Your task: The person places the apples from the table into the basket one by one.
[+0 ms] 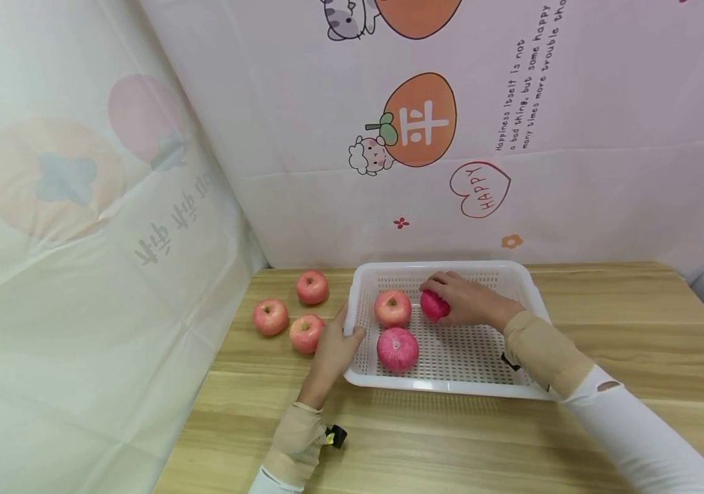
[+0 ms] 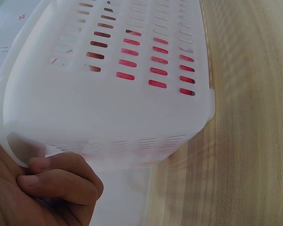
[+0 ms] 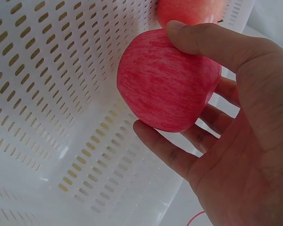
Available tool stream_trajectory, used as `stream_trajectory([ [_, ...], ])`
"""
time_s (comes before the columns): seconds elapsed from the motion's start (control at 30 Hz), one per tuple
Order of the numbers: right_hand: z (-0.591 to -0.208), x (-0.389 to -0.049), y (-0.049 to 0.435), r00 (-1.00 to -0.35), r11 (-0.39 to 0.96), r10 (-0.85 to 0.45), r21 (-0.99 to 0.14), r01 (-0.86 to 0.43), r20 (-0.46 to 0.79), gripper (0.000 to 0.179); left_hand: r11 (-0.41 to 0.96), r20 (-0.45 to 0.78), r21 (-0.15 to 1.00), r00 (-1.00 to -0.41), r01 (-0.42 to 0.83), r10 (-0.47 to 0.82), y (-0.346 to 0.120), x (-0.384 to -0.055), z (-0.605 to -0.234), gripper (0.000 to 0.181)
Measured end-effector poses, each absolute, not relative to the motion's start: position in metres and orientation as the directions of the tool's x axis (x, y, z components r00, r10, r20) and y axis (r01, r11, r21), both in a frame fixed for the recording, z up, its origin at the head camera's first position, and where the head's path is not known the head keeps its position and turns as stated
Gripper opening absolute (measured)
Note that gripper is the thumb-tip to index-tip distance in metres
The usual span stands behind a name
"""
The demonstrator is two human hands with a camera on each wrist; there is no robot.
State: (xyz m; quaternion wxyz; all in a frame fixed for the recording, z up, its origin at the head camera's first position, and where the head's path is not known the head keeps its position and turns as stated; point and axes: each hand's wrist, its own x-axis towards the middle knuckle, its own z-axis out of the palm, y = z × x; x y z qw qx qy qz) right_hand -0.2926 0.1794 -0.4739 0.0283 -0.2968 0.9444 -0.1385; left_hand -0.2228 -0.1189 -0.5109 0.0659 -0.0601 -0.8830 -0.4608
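A white perforated plastic basket [image 1: 447, 387] stands on the wooden table. My left hand [image 1: 335, 351] grips its left rim, and the left wrist view shows the fingers [image 2: 66, 181] curled at the edge. Inside the basket, my right hand [image 1: 474, 302] holds a deep red apple [image 1: 433, 306], thumb on one side and fingers on the other in the right wrist view. To the left of that apple lie a lighter red apple [image 1: 392, 308] and, nearer the front, a pink-red striped apple [image 1: 398, 349].
Left of the basket, three light red apples [image 1: 270, 317] sit on the wooden table [image 1: 438, 446], the closest one beside my left hand. A printed white cloth [image 1: 302, 137] hangs behind the table, and another pale cloth [image 1: 80, 309] hangs along its left side.
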Motion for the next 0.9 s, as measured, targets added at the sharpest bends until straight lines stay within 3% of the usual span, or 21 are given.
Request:
stream_trajectory([
  [0.9, -0.4829, -0.2948, 0.1767, -0.824, 0.807, -0.565, -0.228, -0.544, -0.032, 0.075, 0.576, 0.157, 0.803, -0.987, 0.149, 0.036, -0.1183, -0.2214, -0.5083, 0.07],
])
